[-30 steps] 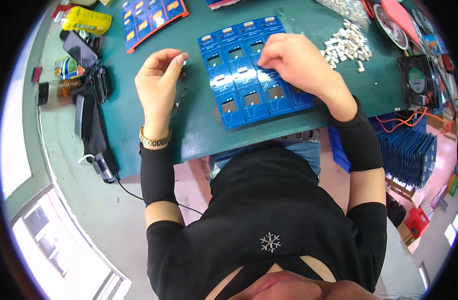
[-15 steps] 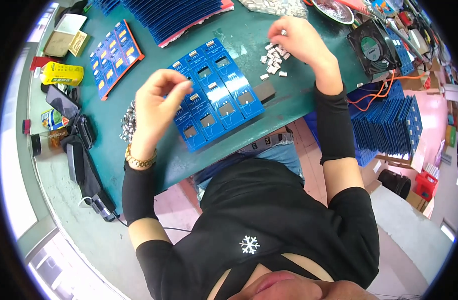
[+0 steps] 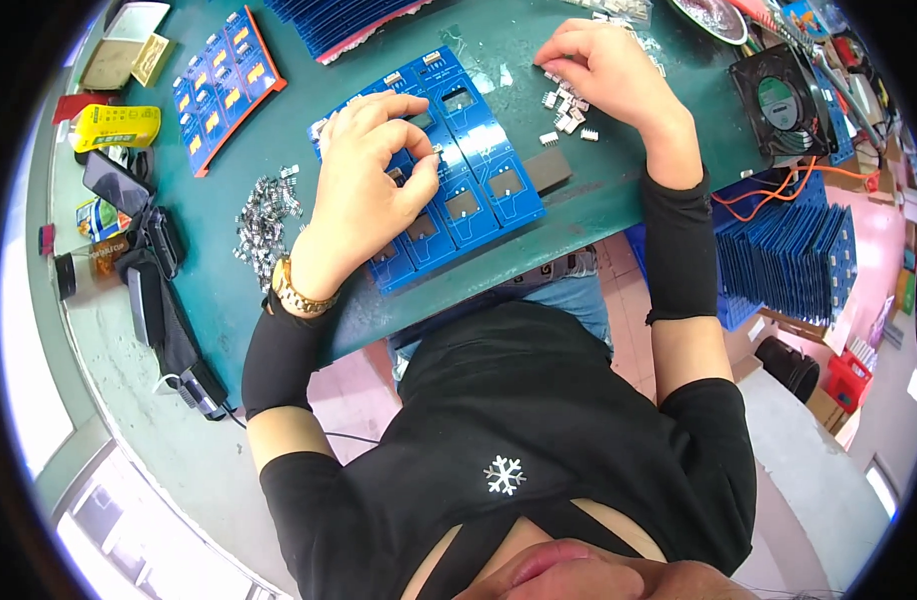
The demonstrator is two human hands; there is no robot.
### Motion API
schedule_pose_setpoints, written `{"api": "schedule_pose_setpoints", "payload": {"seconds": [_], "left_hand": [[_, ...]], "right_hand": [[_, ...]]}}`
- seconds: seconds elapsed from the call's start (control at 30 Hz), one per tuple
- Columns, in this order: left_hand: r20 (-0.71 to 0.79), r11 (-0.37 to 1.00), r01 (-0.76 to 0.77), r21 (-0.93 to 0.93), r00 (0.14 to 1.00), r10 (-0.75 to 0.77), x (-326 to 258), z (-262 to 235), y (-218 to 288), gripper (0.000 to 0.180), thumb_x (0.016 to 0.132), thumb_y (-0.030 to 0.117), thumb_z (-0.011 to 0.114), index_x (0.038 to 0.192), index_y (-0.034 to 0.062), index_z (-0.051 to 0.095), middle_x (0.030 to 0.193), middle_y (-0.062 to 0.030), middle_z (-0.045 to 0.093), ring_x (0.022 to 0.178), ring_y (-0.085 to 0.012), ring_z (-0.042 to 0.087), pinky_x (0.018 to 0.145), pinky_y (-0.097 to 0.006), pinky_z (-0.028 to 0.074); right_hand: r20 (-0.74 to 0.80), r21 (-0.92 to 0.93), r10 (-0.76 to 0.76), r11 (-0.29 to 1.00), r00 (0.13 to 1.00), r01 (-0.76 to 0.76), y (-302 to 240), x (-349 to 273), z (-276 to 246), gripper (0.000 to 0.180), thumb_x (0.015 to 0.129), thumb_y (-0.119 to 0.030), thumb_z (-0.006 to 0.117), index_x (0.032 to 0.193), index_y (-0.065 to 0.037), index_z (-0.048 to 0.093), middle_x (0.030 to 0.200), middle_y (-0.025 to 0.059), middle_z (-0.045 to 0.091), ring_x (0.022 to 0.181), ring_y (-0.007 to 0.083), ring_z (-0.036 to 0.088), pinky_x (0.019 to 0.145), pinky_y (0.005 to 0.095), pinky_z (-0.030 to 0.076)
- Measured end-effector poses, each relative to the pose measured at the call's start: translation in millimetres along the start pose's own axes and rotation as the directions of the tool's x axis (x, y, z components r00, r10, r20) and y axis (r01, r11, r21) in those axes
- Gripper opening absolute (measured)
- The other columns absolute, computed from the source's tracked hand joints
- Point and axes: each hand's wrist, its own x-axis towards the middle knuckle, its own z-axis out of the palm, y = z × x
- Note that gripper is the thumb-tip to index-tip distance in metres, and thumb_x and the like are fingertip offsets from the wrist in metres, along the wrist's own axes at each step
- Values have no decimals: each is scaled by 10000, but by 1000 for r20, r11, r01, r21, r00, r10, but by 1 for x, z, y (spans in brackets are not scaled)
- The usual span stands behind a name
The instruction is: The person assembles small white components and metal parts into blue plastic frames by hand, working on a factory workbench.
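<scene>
A blue circuit board panel (image 3: 491, 205) with several rectangular cut-outs lies on the green table in front of me. My left hand (image 3: 369, 175) is over its left half, with thumb and index fingertip closed about a small white connector (image 3: 438, 151) on the board. The hand hides much of the panel's left side. Farther right, my right hand (image 3: 619, 75) reaches over a loose pile of white pin connectors (image 3: 569, 112). Its thumb and index finger are nearly together at the pile's left edge; anything between them is too small to tell.
A heap of small dark components (image 3: 264, 225) lies left of my left hand. Beyond it rests another blue panel in an orange frame (image 3: 224, 85). Stacked blue boards (image 3: 344, 20) stand at the back. A grey block (image 3: 549, 170) touches the panel's right side; a black fan (image 3: 779, 105) stands farther right.
My left hand has moved right and onto the panel, its fingers closing at a connector there. The right hand stays over the connector pile. The whole view has shifted slightly.
</scene>
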Motion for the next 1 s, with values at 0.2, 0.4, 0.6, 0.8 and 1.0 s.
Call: {"api": "schedule_pose_setpoints", "payload": {"seconds": [0.2, 0.4, 0.6, 0.8, 1.0], "left_hand": [[156, 983, 181, -31, 972, -174, -4, -6, -6, 70, 814, 136, 678, 807, 70, 654, 1293, -99, 569, 1303, -370, 404, 1087, -521, 257], [169, 978, 183, 101, 966, -198, -4, -5, -2, 65, 839, 138, 660, 863, 77, 657, 1349, -110, 520, 1355, -417, 334, 1073, -646, 195], [161, 968, 203, 148, 961, -227, -5, -4, -2, 79, 840, 156, 667, 841, 77, 662, 1367, -116, 511, 1365, -430, 316, 1072, -670, 175], [152, 962, 231, 146, 956, -252, -5, -4, -2, 55, 838, 129, 679, 842, 78, 658, 1371, -110, 529, 1376, -402, 328, 1119, -505, 234], [122, 964, 241, 114, 959, -254, -8, 3, -2, 77, 836, 154, 681, 846, 77, 673, 1376, -122, 515, 1377, -438, 303, 1080, -608, 220]], "right_hand": [[-90, 99, -318, 940, 944, 326, 5, 0, -5, 148, 792, -23, 664, 932, -23, 711, 862, 100, 649, 790, 238, 626, 703, 314, 486], [129, 13, 9, 1000, 992, -11, -24, -3, -27, 140, 772, -56, 653, 897, -33, 709, 860, 149, 642, 837, 321, 627, 748, 373, 495], [103, 36, 74, 996, 992, -79, -27, -2, -23, 159, 768, -57, 662, 919, -22, 694, 854, 155, 647, 830, 323, 630, 743, 383, 497], [-144, 315, -77, 941, 987, 119, -18, 0, -10, 148, 765, -46, 680, 901, 10, 690, 822, 155, 659, 762, 289, 644, 694, 347, 501], [-378, 643, 330, 766, 865, -11, -19, -7, -16, 155, 796, 45, 679, 950, 36, 698, 815, 8, 655, 720, 66, 586, 636, 213, 458]]}}
